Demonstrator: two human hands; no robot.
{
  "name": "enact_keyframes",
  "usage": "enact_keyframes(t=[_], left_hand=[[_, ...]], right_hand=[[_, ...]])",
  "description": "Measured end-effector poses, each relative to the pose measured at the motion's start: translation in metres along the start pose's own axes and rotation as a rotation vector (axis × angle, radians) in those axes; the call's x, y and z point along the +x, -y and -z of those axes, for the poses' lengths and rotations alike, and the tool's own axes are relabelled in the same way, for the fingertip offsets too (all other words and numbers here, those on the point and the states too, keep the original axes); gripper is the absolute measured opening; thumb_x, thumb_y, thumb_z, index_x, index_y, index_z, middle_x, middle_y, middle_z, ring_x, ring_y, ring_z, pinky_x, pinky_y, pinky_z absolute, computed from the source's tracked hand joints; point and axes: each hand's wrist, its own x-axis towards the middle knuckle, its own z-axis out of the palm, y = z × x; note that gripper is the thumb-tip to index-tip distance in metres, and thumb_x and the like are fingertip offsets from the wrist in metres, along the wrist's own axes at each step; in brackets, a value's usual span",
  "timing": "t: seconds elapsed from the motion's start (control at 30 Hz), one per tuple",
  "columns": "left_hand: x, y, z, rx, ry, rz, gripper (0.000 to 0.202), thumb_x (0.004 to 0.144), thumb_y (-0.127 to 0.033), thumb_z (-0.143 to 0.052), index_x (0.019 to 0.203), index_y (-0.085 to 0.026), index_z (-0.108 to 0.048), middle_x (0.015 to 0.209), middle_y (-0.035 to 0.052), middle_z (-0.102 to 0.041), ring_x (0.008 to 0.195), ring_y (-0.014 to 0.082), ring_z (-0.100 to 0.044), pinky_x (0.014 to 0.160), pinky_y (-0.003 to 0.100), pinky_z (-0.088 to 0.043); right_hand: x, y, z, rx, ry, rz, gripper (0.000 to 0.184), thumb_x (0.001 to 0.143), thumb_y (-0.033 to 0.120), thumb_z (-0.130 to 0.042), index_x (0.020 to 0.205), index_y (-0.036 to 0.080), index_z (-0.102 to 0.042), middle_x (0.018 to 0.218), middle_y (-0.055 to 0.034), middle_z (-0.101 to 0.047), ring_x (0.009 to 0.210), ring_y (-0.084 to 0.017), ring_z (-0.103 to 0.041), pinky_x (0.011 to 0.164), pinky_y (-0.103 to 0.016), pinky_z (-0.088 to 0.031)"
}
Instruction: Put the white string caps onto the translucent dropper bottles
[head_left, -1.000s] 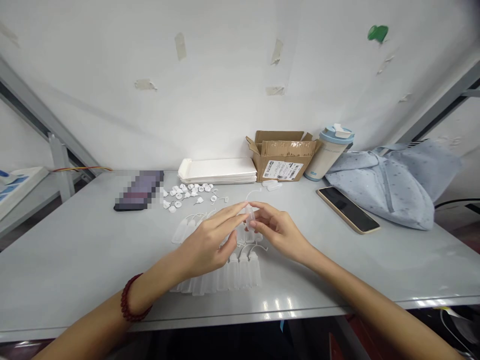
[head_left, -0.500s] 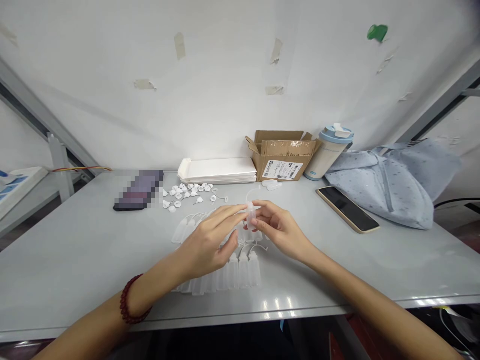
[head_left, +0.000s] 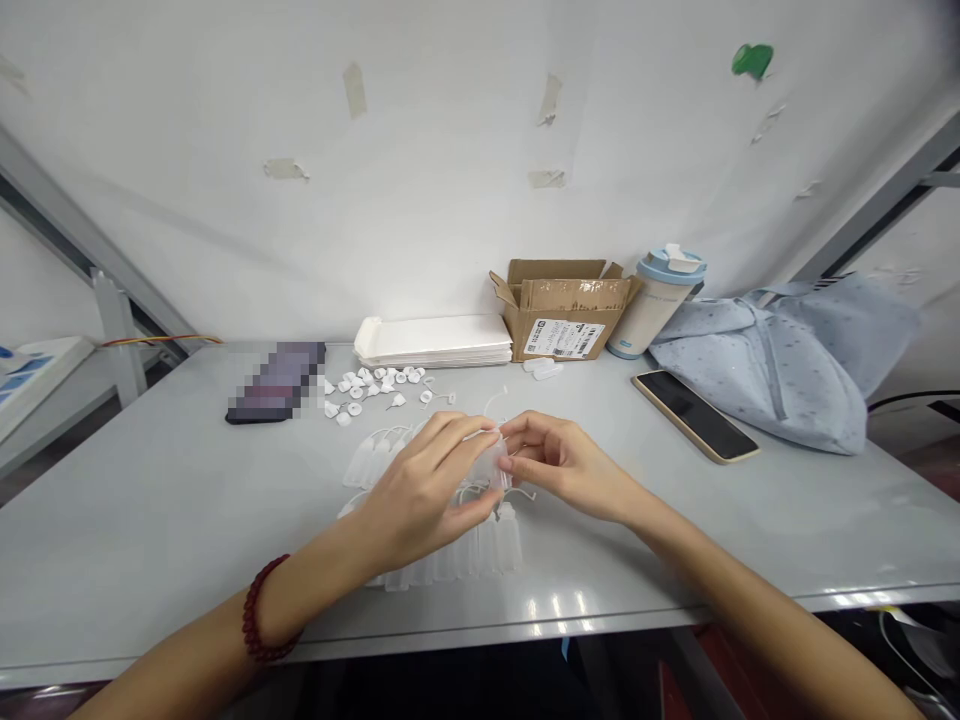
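Both our hands meet at the middle of the frame, the left hand (head_left: 424, 490) and the right hand (head_left: 562, 465) each pinched with narrow fingers on one small clear bottle (head_left: 491, 462), held just above the bench (head_left: 150, 520). Just below it in the frame a row of like bottles (head_left: 487, 545) lies on the bench, loose white caps (head_left: 371, 385) are scattered toward the upper left, and a cardboard box (head_left: 566, 310) stands above centre.

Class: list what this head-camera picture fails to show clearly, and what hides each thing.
Head view only:
bottle: mostly covered by fingers of left hand and right hand; cap unclear.
dark slab: pixelated.
box label: print too small.
bottle row: partly behind the left hand.
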Motion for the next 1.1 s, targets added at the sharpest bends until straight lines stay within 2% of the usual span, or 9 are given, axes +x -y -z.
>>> enact_keyframes(t=[0.13, 0.23, 0.33, 0.4, 0.5, 0.6, 0.8, 1.1], left_hand=[[-0.001, -0.008, 0.0, -0.143, 0.118, -0.001, 0.042, 0.082, -0.02, -0.062, 0.122, -0.015, -0.048, 0.113, 0.0137, -0.06, 0.105, 0.0257, -0.052, 0.088, 0.043, -0.049], [-0.001, -0.016, -0.001, -0.25, 0.205, -0.013, 0.04, 0.081, -0.023, -0.063, 0.117, -0.013, -0.051, 0.111, 0.0137, -0.061, 0.103, 0.0249, -0.052, 0.086, 0.04, -0.05], [0.0, -0.026, -0.004, -0.268, 0.285, -0.035, 0.037, 0.079, -0.024, -0.065, 0.111, -0.01, -0.055, 0.107, 0.0143, -0.063, 0.099, 0.0245, -0.053, 0.084, 0.037, -0.052], [0.0, -0.031, -0.005, -0.249, 0.343, -0.046, 0.033, 0.079, -0.025, -0.064, 0.108, -0.009, -0.058, 0.102, 0.0142, -0.063, 0.096, 0.0246, -0.053, 0.084, 0.037, -0.052], [-0.001, -0.035, -0.009, -0.196, 0.395, -0.047, 0.027, 0.081, -0.026, -0.061, 0.103, -0.01, -0.06, 0.099, 0.0138, -0.063, 0.095, 0.0254, -0.053, 0.083, 0.039, -0.051], [-0.005, -0.036, -0.013, -0.146, 0.399, -0.039, 0.027, 0.082, -0.027, -0.06, 0.102, -0.009, -0.061, 0.099, 0.0138, -0.063, 0.097, 0.0266, -0.052, 0.083, 0.04, -0.05], [-0.012, -0.035, -0.021, -0.1, 0.41, -0.005, 0.029, 0.082, -0.03, -0.06, 0.103, -0.009, -0.06, 0.102, 0.0134, -0.061, 0.099, 0.0283, -0.051, 0.082, 0.042, -0.05], [-0.015, -0.034, -0.024, -0.061, 0.434, 0.002, 0.028, 0.085, -0.031, -0.057, 0.104, -0.011, -0.058, 0.104, 0.0122, -0.059, 0.1, 0.0286, -0.049, 0.082, 0.043, -0.049]], right_hand=[[-0.006, 0.013, 0.021, -0.22, 0.162, -0.048, 0.018, 0.084, 0.033, -0.06, 0.087, 0.015, -0.063, 0.074, -0.0025, -0.066, 0.066, -0.012, -0.06, 0.059, -0.024, -0.047], [-0.013, 0.021, 0.034, -0.369, 0.426, -0.112, 0.021, 0.087, 0.031, -0.054, 0.078, 0.016, -0.066, 0.066, -0.0001, -0.065, 0.051, -0.009, -0.056, 0.049, -0.021, -0.043], [-0.017, 0.023, 0.037, -0.445, 0.639, -0.155, 0.025, 0.088, 0.031, -0.052, 0.074, 0.017, -0.067, 0.061, 0.001, -0.064, 0.04, -0.007, -0.049, 0.046, -0.021, -0.042], [-0.017, 0.021, 0.036, -0.501, 0.705, -0.171, 0.026, 0.087, 0.032, -0.053, 0.073, 0.016, -0.068, 0.059, 0.0012, -0.063, 0.037, -0.006, -0.048, 0.046, -0.02, -0.042], [-0.013, 0.017, 0.033, -0.559, 0.756, -0.222, 0.028, 0.086, 0.036, -0.054, 0.076, 0.014, -0.068, 0.059, 0.0004, -0.062, 0.038, -0.007, -0.048, 0.044, -0.02, -0.04], [-0.009, 0.015, 0.033, -0.569, 0.775, -0.269, 0.031, 0.085, 0.04, -0.056, 0.08, 0.011, -0.067, 0.06, -0.0006, -0.061, 0.041, -0.008, -0.05, 0.045, -0.02, -0.041], [-0.008, 0.015, 0.034, -0.589, 0.767, -0.299, 0.03, 0.084, 0.039, -0.056, 0.086, 0.011, -0.066, 0.061, 0.0002, -0.059, 0.044, -0.007, -0.05, 0.046, -0.019, -0.041], [-0.005, 0.015, 0.034, -0.574, 0.734, -0.315, 0.026, 0.084, 0.036, -0.057, 0.085, 0.011, -0.064, 0.061, 0.0011, -0.058, 0.045, -0.007, -0.05, 0.047, -0.019, -0.041]])
